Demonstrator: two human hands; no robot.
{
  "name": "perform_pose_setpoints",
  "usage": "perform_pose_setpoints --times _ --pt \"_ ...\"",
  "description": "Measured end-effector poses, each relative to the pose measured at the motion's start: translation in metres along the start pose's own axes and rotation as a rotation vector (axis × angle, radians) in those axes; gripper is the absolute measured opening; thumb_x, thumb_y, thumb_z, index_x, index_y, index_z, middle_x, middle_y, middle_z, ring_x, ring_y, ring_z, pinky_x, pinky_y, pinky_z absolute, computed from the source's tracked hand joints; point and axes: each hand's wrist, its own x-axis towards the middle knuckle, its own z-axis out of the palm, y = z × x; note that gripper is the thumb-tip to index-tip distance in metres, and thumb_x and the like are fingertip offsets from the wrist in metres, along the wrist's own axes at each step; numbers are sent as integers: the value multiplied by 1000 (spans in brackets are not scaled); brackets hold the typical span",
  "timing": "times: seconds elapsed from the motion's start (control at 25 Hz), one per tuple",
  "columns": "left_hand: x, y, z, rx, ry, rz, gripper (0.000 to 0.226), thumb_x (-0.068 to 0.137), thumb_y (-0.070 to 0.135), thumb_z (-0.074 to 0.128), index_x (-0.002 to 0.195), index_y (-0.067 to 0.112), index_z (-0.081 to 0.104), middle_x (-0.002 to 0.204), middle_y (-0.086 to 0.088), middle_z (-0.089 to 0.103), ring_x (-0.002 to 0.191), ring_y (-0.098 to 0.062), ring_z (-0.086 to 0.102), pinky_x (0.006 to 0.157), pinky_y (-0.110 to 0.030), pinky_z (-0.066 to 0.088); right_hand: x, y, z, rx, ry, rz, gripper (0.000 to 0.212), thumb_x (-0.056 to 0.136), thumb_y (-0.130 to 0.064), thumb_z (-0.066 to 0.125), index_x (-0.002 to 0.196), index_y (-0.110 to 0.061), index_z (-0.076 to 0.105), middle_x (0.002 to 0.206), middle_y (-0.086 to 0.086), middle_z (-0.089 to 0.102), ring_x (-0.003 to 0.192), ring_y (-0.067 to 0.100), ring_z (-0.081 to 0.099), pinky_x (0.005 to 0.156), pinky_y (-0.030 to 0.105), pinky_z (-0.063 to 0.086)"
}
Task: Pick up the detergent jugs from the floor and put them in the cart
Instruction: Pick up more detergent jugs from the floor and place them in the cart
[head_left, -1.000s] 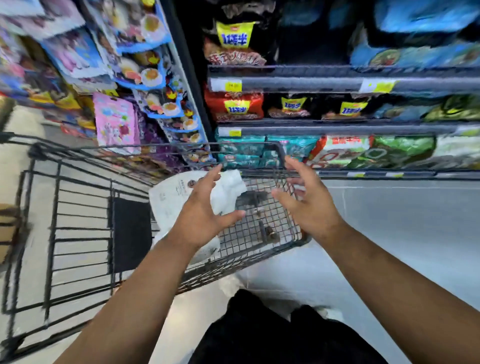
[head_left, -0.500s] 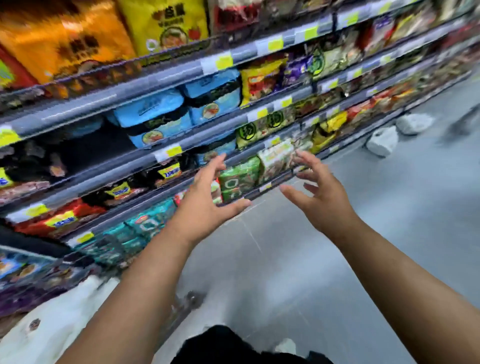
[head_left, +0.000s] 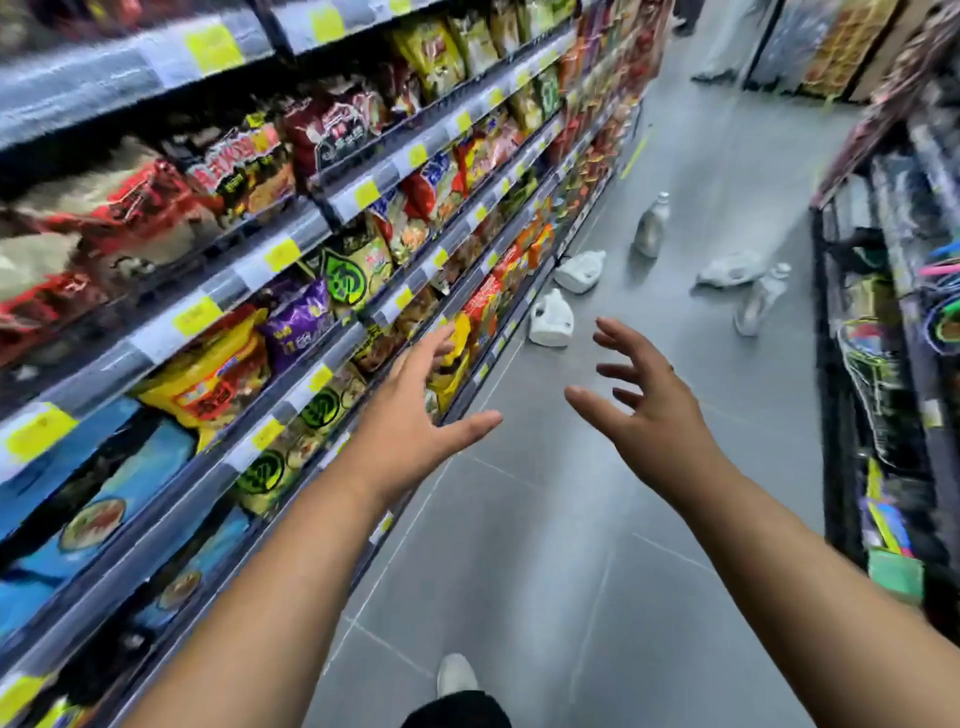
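A: Shelving (head_left: 270, 249) runs down our left, grey floor (head_left: 519, 571) ahead. Cart's not in view.

B: Our left hand (head_left: 410, 421) & right hand (head_left: 649, 410) are out front, fingers spread, holding nothing.

A: Near jug (head_left: 551, 325) & far jug (head_left: 581, 271) sit on the floor by the shelf foot, well ahead. Poss. a third white one (head_left: 730, 270) far right, too blurry to tell.

B: Risk: a bottle (head_left: 652, 228) stands near the far jug, so a rushed reach could topple it. We could also fumble a jug if we miss the handle.

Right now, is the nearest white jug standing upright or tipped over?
Upright, it seems: the nearest white jug sits on its broad base, narrow neck on top, though blurred.
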Motion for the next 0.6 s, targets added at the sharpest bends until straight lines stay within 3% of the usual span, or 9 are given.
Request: perform_pose_setpoints --times 0.2,0.48,0.6 --pt "144 20 23 5 -187 110 89 73 46 79 143 48 26 143 16 41 130 1 40 109 -27 33 87 20 -39 13 193 93 63 82 -27 74 132 -45 41 137 -13 49 116 6 54 98 29 44" --pt "325 47 95 9 -333 201 87 75 38 80 144 44 27 145 11 40 125 2 42 96 -7 30 229 75 -109 17 344 126 65 83 -27 74 134 -44 39 138 -12 48 116 9 54 98 32 44" --pt "419 65 134 1 -330 226 90 73 38 81 146 40 28 144 9 42 126 0 44 105 -18 35 308 111 -154 13 365 120 65 83 -27 74 135 -42 39 138 -11 48 115 9 54 99 33 44"
